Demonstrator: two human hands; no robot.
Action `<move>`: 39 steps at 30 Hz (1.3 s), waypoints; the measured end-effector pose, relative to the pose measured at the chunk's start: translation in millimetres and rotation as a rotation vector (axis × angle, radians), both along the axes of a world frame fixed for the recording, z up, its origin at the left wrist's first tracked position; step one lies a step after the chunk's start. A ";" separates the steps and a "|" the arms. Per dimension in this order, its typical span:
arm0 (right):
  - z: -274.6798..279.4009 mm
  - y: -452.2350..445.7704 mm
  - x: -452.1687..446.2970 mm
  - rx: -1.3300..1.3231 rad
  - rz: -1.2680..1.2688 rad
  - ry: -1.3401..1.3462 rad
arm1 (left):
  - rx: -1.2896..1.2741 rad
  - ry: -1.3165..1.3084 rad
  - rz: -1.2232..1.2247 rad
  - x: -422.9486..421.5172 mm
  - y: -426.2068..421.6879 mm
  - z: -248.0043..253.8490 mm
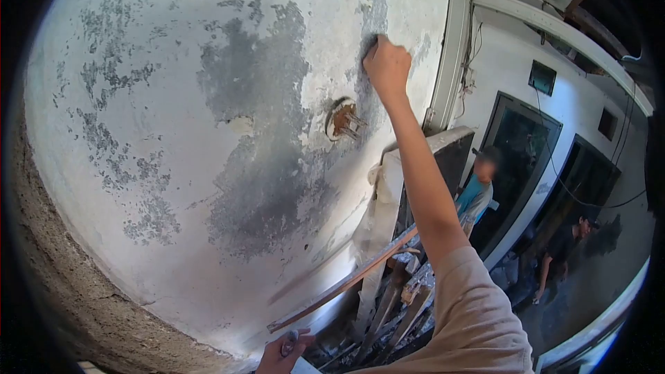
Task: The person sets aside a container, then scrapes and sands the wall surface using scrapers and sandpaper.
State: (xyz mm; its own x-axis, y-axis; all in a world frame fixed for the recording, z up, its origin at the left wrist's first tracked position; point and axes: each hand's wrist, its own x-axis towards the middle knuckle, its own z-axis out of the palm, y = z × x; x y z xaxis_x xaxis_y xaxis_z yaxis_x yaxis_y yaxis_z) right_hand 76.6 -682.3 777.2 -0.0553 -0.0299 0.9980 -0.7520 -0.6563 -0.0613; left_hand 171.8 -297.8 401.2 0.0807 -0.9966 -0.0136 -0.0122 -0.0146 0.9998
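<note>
Wall, painted white, fills the left and middle of the view. Coat patchy: grey areas exposed in large blotches at center, smaller flecks at left, a grey streak near the upper right. Face turned toward the camera; upper edge runs out of view and the lens bends the outline, so long axis can't be told.

Right hand up at the grey streak, arm stretched, fingers curled into a fist; whether they grip something, can't tell, palm side hidden. Below it, round recess in the wall, brownish inside, pale prongs sticking out toward the lower right.

Left hand low at the bottom edge, fingers closed around a small rounded object, its end showing upward, rest hidden, axis unclear. Just above, wooden strip slants up to the right, near a heap of scrap wood.

Rough brown ledge along lower left. Beyond, at right, room with dark doorway, vent opening, person in blue, and another person in dark clothes, leaning.
</note>
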 end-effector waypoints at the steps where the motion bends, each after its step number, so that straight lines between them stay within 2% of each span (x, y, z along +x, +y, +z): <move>1: 1.6 -0.6 0.4 -0.021 -0.034 0.007 | 0.023 -0.037 0.029 -0.2 -0.1 3.1; 4: 10.5 -7.8 -21.1 0.056 0.047 -0.079 | 0.010 -0.028 0.000 -7.3 0.7 17.4; 8: 37.3 -13.1 -46.9 0.087 0.168 -0.177 | -0.075 -0.004 -0.045 -4.7 9.3 -7.9; 11: 37.7 51.8 -53.2 0.068 0.323 -0.231 | -0.035 0.095 0.010 -12.9 18.0 3.3; 12: 34.4 46.6 -46.7 0.024 0.309 -0.202 | -0.031 0.095 0.009 -14.9 18.7 7.7; 13: 27.6 19.2 -36.2 0.059 0.277 -0.057 | -0.008 0.104 0.012 -16.7 19.0 13.4; 15: 26.2 7.9 -22.9 0.003 0.091 -0.101 | 0.011 0.111 0.012 -17.1 19.4 15.2; 17: 31.9 16.6 -36.0 0.027 0.137 -0.094 | 0.028 0.018 0.034 -15.3 19.3 11.2; 21: 38.4 56.2 -43.3 0.052 0.304 -0.150 | -0.050 0.059 0.013 -9.7 14.5 12.4; 22: 33.7 20.1 -33.1 0.014 0.274 -0.034 | -0.057 0.091 0.026 -9.7 13.7 6.6; 23: 29.6 -0.8 -23.2 -0.014 0.067 -0.107 | -0.057 0.120 0.038 -9.1 14.7 3.0; 26: 38.6 6.3 -33.5 -0.025 0.077 -0.051 | 0.002 0.079 0.069 -10.3 17.9 1.2; 28: 44.5 35.5 -42.7 0.024 0.242 -0.143 | 0.018 0.056 0.068 -7.3 21.0 -14.3; 29: 43.4 33.7 -41.1 0.018 0.242 -0.147 | 0.026 0.034 0.070 -4.9 20.3 -20.9; 31: 34.3 19.2 -29.6 -0.074 0.277 -0.088 | 0.018 0.025 0.055 -6.1 17.5 -13.2; 32: 28.3 -0.6 -14.8 -0.009 0.014 -0.161 | 0.031 0.020 0.038 -8.5 21.4 -9.5; 33: 28.2 -1.3 -16.6 0.007 0.014 -0.167 | 0.047 0.014 0.039 -8.7 24.5 -7.7; 35: 35.2 11.3 -26.0 -0.006 0.194 -0.151 | 0.055 -0.099 0.060 -12.4 24.7 -4.6; 36: 36.8 24.2 -31.8 -0.029 0.215 -0.167 | 0.055 -0.043 0.046 -14.3 26.6 7.7; 39: 33.6 42.8 -28.1 -0.055 0.315 -0.212 | 0.024 0.051 0.040 -12.0 27.5 -0.3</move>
State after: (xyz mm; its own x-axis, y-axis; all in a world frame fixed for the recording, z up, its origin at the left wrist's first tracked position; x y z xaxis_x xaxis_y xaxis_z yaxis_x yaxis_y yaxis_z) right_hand 48.5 -639.5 810.8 -0.2575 -0.0252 0.9660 -0.4870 -0.8601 -0.1523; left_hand 159.8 -270.4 400.9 0.1195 -0.9919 -0.0429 0.0396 -0.0384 0.9985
